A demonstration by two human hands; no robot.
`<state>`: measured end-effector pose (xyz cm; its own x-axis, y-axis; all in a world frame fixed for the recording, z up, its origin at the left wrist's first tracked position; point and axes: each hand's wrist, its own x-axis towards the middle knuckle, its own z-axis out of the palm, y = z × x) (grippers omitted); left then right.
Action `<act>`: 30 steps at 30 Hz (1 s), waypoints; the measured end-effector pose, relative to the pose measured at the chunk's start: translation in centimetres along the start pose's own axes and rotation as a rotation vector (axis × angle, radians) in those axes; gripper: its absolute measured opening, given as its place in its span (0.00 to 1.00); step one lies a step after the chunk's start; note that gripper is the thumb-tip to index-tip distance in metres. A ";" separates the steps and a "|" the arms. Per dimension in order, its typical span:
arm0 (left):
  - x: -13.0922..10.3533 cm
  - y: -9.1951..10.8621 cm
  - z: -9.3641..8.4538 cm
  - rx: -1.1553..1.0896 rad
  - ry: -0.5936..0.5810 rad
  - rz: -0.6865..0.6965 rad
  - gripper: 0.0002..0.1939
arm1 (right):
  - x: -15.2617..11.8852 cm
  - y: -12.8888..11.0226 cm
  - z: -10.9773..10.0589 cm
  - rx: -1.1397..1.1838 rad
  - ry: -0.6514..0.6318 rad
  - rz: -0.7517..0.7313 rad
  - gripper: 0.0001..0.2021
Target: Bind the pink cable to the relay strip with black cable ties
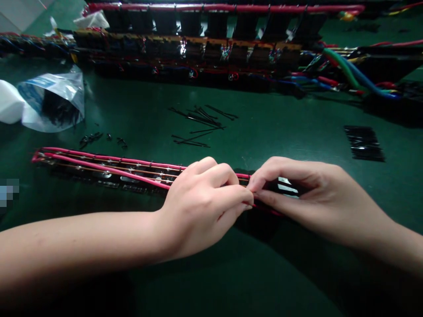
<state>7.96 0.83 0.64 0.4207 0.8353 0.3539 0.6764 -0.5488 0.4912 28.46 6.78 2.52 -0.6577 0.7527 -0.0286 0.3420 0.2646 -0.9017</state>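
Note:
A long dark strip assembly (102,175) lies on the green table, with red wires (115,171) and thin copper-coloured lines running along it. Black cable ties go round its upper red wire at several spots. My left hand (206,202) is closed over the strip's middle, its fingers curled round the lower red wire. Right beside those fingertips, my right hand (310,198) pinches with thumb and forefinger. What sits in that pinch is too small to make out. Both hands hide part of the strip and wires.
Loose black cable ties (201,119) lie beyond the strip, with cut-off bits (90,139) to their left. An opened plastic bag (54,101) holds black pieces. At right is a black bundle (363,143). A large wired assembly (211,44) spans the back.

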 end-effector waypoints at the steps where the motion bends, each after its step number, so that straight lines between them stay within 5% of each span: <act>1: 0.0 0.0 0.0 0.004 0.000 -0.003 0.08 | 0.0 0.0 0.0 -0.001 0.001 -0.001 0.04; 13: 0.3 0.1 -0.3 0.000 -0.056 -0.013 0.08 | 0.0 0.5 0.0 0.023 0.008 -0.039 0.02; 30: 0.2 -0.1 -0.2 0.074 -0.091 -0.001 0.09 | -0.4 1.0 1.2 -0.245 0.059 -0.328 0.07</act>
<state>7.84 1.09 0.80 0.4712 0.8370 0.2782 0.7180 -0.5472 0.4301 28.30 6.03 1.16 -0.7215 0.6358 0.2743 0.2750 0.6267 -0.7292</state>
